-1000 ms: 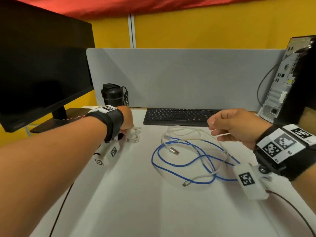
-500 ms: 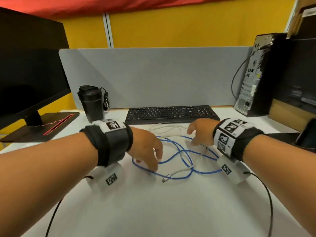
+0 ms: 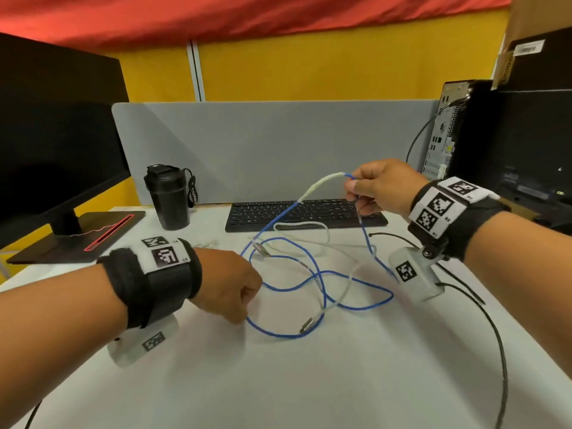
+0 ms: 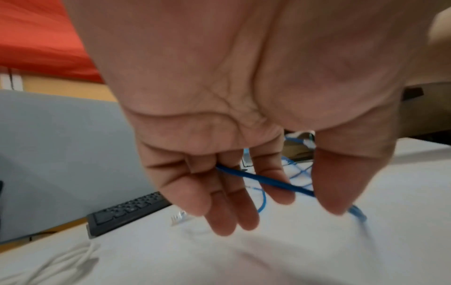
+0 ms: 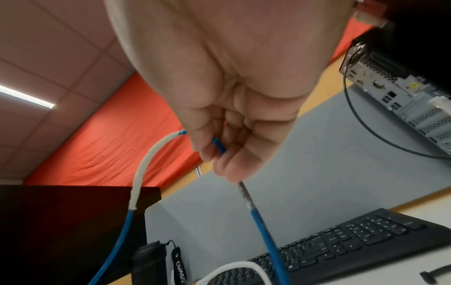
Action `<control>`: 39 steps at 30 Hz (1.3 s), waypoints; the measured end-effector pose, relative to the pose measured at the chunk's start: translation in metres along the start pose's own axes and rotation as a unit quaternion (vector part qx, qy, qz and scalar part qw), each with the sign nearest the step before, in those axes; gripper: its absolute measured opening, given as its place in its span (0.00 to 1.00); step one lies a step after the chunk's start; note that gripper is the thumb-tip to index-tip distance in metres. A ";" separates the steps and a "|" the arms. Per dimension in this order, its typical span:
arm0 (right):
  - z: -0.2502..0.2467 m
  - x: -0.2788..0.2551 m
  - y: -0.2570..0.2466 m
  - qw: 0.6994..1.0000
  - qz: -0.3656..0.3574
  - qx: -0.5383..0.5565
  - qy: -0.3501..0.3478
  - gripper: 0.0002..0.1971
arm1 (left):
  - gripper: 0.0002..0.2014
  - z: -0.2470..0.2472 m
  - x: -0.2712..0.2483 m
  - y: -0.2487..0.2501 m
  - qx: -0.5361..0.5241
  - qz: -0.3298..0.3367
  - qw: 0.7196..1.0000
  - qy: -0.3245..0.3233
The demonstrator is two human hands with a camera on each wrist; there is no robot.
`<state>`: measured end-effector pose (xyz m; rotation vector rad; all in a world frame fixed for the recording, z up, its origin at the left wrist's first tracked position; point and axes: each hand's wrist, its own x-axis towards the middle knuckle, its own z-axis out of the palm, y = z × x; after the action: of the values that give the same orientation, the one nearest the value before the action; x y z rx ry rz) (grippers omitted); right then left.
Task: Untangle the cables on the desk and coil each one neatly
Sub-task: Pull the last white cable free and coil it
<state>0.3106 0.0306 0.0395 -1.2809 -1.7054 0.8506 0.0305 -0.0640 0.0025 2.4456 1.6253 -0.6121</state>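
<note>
A blue cable (image 3: 349, 305) lies in tangled loops on the white desk (image 3: 278, 382), crossed by a white cable (image 3: 322, 230) with metal plugs. My right hand (image 3: 356, 188) is raised above the keyboard and pinches a fold of the blue cable (image 5: 263, 231), which has a white-taped stretch (image 5: 144, 167). My left hand (image 3: 244, 308) is low over the desk at the left of the tangle. Its fingers curl round a strand of the blue cable (image 4: 266, 181), with the thumb against it.
A black keyboard (image 3: 305, 213) lies behind the tangle. A black tumbler (image 3: 168, 196) and a monitor (image 3: 55, 144) stand at the left, a computer tower (image 3: 445, 131) at the right. More white cable (image 4: 61, 264) lies near the left hand. A grey partition (image 3: 272, 150) closes the back.
My right hand has risen from the desk, lifting a fold of the blue cable above the keyboard. My left hand has closed on a strand at the tangle's left edge.
</note>
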 end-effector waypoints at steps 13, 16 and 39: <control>0.052 -0.079 0.002 0.731 -0.013 -0.583 -0.353 0.22 | 0.09 -0.003 -0.016 -0.019 -0.066 -0.023 0.988 0.137; 0.059 -0.085 0.014 0.708 -0.051 -0.615 -0.345 0.15 | 0.16 0.000 -0.014 -0.017 -0.060 -0.047 0.984 0.161; -0.027 -0.038 -0.089 0.945 -0.091 -0.291 0.116 0.10 | 0.08 0.035 -0.029 0.032 -0.016 -0.040 0.998 0.048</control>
<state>0.3035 -0.0273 0.1208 -1.4968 -1.9110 0.0671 0.0407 -0.1129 -0.0209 2.4318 1.7616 -0.4832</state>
